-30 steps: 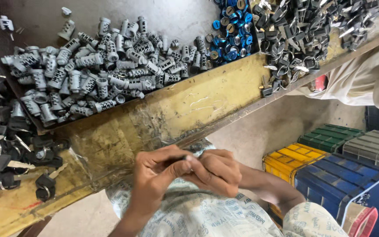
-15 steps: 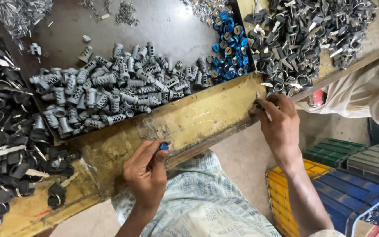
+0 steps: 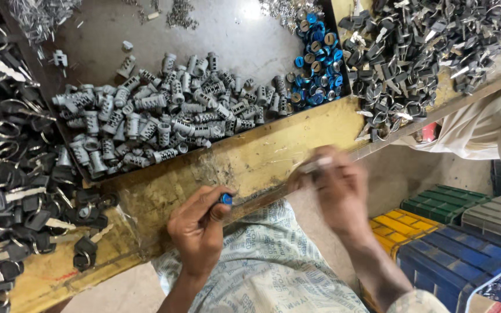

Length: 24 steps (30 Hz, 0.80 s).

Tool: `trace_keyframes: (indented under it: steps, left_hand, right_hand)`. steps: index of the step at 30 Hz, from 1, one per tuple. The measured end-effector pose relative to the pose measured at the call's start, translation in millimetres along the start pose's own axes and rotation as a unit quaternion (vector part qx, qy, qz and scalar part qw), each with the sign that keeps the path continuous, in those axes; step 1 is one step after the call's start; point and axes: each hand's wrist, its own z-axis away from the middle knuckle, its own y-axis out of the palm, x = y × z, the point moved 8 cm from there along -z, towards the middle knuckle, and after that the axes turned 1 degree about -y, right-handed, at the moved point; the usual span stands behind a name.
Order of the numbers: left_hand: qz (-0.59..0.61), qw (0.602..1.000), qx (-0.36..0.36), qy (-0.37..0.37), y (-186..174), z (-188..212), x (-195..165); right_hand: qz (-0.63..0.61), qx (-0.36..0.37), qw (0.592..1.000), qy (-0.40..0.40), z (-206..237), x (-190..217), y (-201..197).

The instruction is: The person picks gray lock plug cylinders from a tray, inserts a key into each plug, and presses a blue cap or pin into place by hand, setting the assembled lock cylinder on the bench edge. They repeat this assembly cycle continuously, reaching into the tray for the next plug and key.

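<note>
My left hand (image 3: 199,230) is closed around a small cylinder part with a blue cap (image 3: 225,199), held at the front edge of the yellow workbench (image 3: 262,156). My right hand (image 3: 337,194) is blurred with motion to the right of it, and it pinches a small metal key (image 3: 313,166) between the fingertips. A heap of grey lock cylinders (image 3: 158,119) lies on the dark tray above my hands. Beside that heap sits a cluster of blue caps (image 3: 315,69). A pile of black-headed keys (image 3: 418,52) fills the bench at the upper right.
More black keys on rings (image 3: 13,174) cover the left side of the bench. Coloured plastic crates (image 3: 453,232), yellow, green and blue, stand on the floor at the lower right. Another person's light sleeve (image 3: 488,130) reaches in at the right edge. Patterned cloth (image 3: 268,272) covers my lap.
My right hand has come back from the key pile at the upper right toward my left hand, now carrying a key. The left hand has stayed at the bench edge with the blue-capped part.
</note>
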Motion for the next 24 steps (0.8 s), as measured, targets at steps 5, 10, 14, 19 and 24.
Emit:
trace_keyframes:
  steps: [5,10,14,19,24]
  left_hand:
    - [-0.002,0.998,0.039,0.044,4,2,-10]
    - [-0.008,0.999,0.039,0.010,-4,-4,-12]
    - [-0.019,0.999,0.031,0.007,-8,-4,-15]
    - [-0.037,0.991,0.088,-0.089,-14,-4,6]
    - [-0.178,0.982,0.065,0.027,-16,7,-1]
  right_hand:
    - [0.238,0.151,0.959,-0.017,6,-17,63]
    - [0.325,0.181,0.904,-0.210,7,9,83]
    - [0.247,0.209,0.932,-0.165,-3,6,83]
    - [0.314,0.213,0.889,-0.256,7,18,107]
    - [0.288,0.191,0.913,-0.218,5,0,108]
